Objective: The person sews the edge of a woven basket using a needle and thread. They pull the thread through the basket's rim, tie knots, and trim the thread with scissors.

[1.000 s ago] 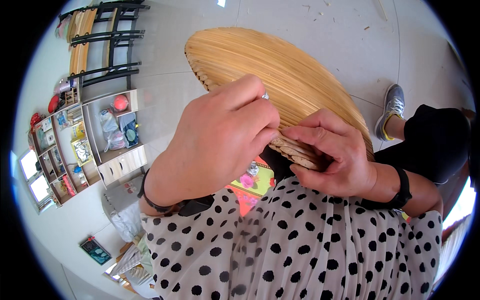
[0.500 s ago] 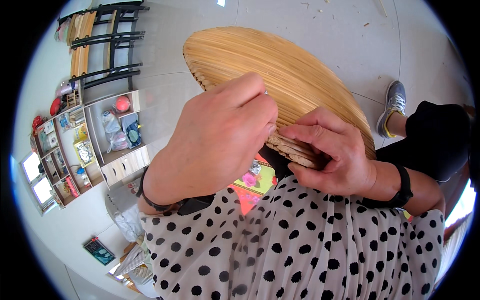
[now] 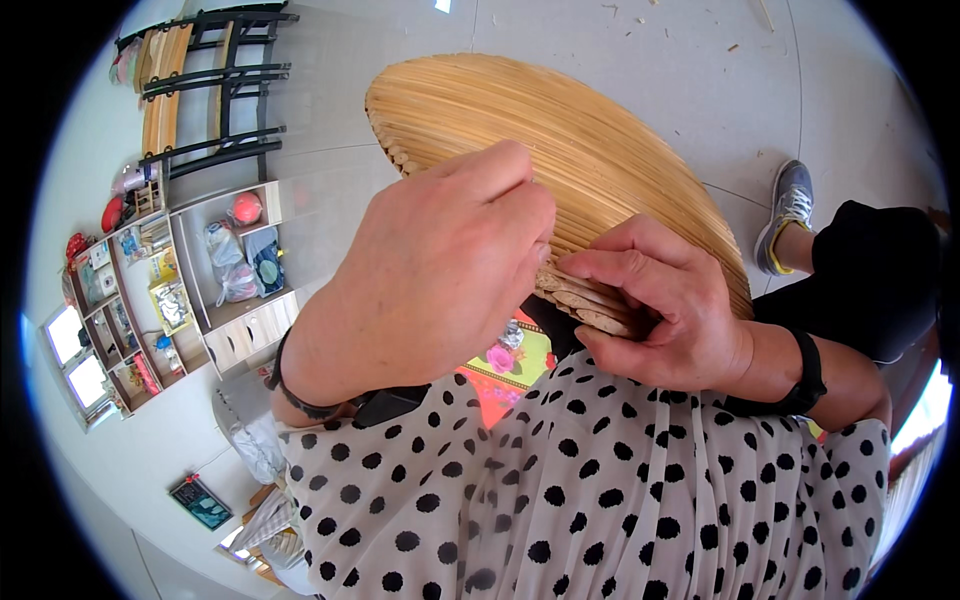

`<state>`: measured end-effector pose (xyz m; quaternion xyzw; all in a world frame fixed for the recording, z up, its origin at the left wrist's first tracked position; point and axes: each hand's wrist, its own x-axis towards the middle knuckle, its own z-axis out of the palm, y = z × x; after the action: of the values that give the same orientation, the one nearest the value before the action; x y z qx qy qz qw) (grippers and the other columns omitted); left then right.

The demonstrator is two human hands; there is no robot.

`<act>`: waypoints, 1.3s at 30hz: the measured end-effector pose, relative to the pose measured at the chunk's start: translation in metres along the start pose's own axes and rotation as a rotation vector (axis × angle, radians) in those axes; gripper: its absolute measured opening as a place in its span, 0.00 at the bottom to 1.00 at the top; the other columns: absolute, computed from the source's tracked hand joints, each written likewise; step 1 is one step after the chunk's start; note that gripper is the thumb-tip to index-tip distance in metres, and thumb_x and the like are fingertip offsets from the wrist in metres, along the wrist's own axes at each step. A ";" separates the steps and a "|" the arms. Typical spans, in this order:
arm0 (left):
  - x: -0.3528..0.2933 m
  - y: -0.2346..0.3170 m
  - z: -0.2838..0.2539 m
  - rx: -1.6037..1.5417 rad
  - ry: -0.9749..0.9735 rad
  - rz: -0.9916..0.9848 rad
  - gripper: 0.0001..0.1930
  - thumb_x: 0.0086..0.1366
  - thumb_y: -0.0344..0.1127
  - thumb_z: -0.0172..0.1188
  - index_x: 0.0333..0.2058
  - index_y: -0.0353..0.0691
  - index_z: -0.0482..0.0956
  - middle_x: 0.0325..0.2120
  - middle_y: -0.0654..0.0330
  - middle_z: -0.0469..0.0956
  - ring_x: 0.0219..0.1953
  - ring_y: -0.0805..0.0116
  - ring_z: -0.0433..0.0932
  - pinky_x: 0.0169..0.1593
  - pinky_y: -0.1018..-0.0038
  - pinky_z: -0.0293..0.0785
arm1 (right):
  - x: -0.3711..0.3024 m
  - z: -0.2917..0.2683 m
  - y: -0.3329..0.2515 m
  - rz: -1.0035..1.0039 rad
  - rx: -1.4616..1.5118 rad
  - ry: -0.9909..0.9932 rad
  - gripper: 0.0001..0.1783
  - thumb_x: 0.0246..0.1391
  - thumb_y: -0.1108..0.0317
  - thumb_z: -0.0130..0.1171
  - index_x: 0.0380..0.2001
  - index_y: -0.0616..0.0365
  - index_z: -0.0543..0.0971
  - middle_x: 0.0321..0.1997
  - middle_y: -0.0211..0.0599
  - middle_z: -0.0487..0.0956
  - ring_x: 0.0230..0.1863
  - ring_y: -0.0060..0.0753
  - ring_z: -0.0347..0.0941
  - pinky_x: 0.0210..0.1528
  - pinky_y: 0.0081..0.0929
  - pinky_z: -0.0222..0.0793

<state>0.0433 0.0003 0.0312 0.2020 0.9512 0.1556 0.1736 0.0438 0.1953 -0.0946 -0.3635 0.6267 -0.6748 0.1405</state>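
Note:
A round mat (image 3: 560, 130) of straw-coloured stalks laid side by side stands tilted in front of my body. Its near edge shows the cut stalk ends. My left hand (image 3: 440, 260) is closed in a fist over this near edge, knuckles up. Its fingertips are tucked under, so whatever they pinch is hidden. Just to the right, my right hand (image 3: 665, 300) grips the same edge, with the thumb below and the fingers on top. The two hands are close together, a few stalk ends showing between them.
Beyond the mat lies a pale tiled floor (image 3: 640, 90) with scattered scraps. A sneaker (image 3: 793, 200) and dark trouser leg are at the right. A shelf unit (image 3: 190, 290) with bags and a red ball stands left. Bright flowered cloth (image 3: 515, 360) shows below my hands.
My left hand has shifted very slightly at the mat's edge. My right hand and the mat stay almost in place.

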 end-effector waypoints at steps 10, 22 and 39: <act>-0.005 0.004 -0.008 0.018 -0.022 -0.003 0.09 0.53 0.25 0.63 0.34 0.36 0.77 0.30 0.55 0.69 0.27 0.57 0.72 0.30 0.69 0.68 | -0.001 0.002 0.002 -0.041 -0.002 0.017 0.26 0.39 0.71 0.73 0.46 0.64 0.81 0.40 0.41 0.76 0.31 0.33 0.77 0.30 0.24 0.76; -0.022 -0.002 -0.007 -0.017 -0.021 0.040 0.16 0.47 0.25 0.70 0.37 0.35 0.82 0.34 0.56 0.72 0.29 0.64 0.72 0.30 0.73 0.70 | -0.002 0.002 0.003 -0.046 0.017 0.016 0.24 0.41 0.71 0.74 0.45 0.63 0.82 0.39 0.39 0.76 0.30 0.31 0.76 0.29 0.23 0.75; -0.061 -0.007 0.028 -0.078 0.388 -0.119 0.11 0.50 0.22 0.70 0.33 0.36 0.80 0.26 0.57 0.76 0.24 0.65 0.77 0.27 0.75 0.72 | -0.001 0.002 0.002 -0.046 -0.013 0.037 0.24 0.40 0.71 0.73 0.45 0.64 0.82 0.40 0.41 0.76 0.30 0.34 0.77 0.30 0.24 0.76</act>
<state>0.1038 -0.0260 0.0202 0.1048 0.9704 0.2175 0.0037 0.0452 0.1936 -0.0969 -0.3661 0.6251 -0.6804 0.1111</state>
